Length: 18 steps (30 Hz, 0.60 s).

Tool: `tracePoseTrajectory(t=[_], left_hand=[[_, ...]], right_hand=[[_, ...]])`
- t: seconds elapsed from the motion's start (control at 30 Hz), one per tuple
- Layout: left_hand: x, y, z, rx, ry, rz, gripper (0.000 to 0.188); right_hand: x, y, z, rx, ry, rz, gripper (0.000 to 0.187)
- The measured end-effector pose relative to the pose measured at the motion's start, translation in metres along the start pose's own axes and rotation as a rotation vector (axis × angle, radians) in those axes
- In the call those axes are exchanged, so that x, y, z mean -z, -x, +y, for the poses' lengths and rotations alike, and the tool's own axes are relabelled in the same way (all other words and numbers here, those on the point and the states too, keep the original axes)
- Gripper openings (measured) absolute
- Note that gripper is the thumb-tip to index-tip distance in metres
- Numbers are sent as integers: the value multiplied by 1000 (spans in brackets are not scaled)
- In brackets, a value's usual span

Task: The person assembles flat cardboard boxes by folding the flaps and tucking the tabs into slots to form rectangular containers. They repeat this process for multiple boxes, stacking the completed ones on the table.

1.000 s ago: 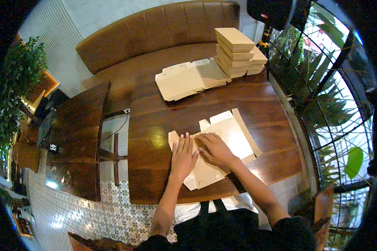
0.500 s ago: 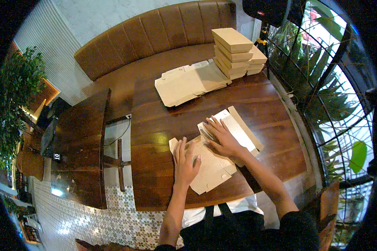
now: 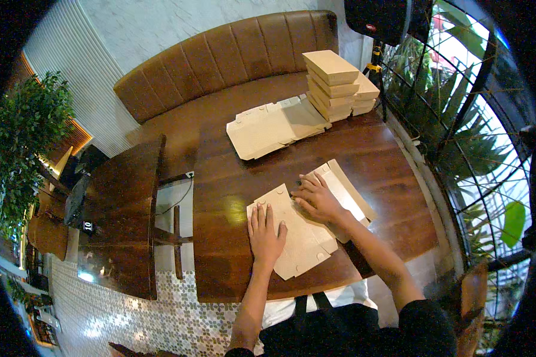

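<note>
Cardboard box blank point(image 3: 307, 229), pale brown and unfolded, is lying flat near the front edge of a dark wooden table point(image 3: 393, 154), directly before the person. Left hand point(image 3: 265, 229) is pressing palm down on the blank's near left part, fingers spread flat and gripping nothing. Right hand point(image 3: 317, 195) is resting on the blank's middle, fingers slightly bent and pushing on the card, also clasping nothing. Compared with half a second ago, the right hand is sitting a little nearer the blank's centre fold, while the left hand is staying in much the same spot; a second ago both hands were lying close together on the lower half.

Farther back on the table, a loose pile of flat blanks point(image 3: 274, 126) is lying well apart from the hands. Beyond it, at the far right corner, a stack of folded boxes point(image 3: 333, 83) is standing, with a shorter stack just beside it. A brown padded bench seat point(image 3: 220, 65) is curving behind the table. To the left, a second dark table point(image 3: 122, 226) is standing apart, with a leafy potted plant point(image 3: 24, 137) beyond. Black railings and greenery are filling the right side.
</note>
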<state>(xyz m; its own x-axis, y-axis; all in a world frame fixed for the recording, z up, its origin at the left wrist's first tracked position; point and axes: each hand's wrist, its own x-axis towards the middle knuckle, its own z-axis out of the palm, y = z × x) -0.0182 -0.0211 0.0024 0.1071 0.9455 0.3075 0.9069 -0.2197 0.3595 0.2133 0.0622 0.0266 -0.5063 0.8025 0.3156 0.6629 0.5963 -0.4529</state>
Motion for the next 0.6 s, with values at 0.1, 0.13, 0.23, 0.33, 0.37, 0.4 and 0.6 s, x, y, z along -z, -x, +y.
tracePoseTrajectory(t=[0.1, 0.13, 0.23, 0.33, 0.37, 0.4, 0.6], left_hand=[[-1, -4, 6, -6, -23, 14, 67], [-2, -7, 9, -40, -62, 38, 68], [-8, -24, 21, -161, -124, -62, 68], [-19, -42, 31, -200, -166, -121, 66], [-20, -43, 31, -200, -153, -94, 66], [-22, -44, 31, -198, -146, -100, 66], [-18, -39, 25, -254, -175, -37, 62]], right_hand=[[0, 20, -5, 103, 173, 56, 46], [-1, 23, -7, 92, 172, 58, 47], [-3, 26, -5, 76, 180, -1, 54], [-1, 23, -2, 75, 179, -18, 58], [-1, 23, -2, 72, 207, -14, 58], [-1, 23, -2, 64, 235, -8, 58], [-4, 30, -14, -98, 336, 111, 62]])
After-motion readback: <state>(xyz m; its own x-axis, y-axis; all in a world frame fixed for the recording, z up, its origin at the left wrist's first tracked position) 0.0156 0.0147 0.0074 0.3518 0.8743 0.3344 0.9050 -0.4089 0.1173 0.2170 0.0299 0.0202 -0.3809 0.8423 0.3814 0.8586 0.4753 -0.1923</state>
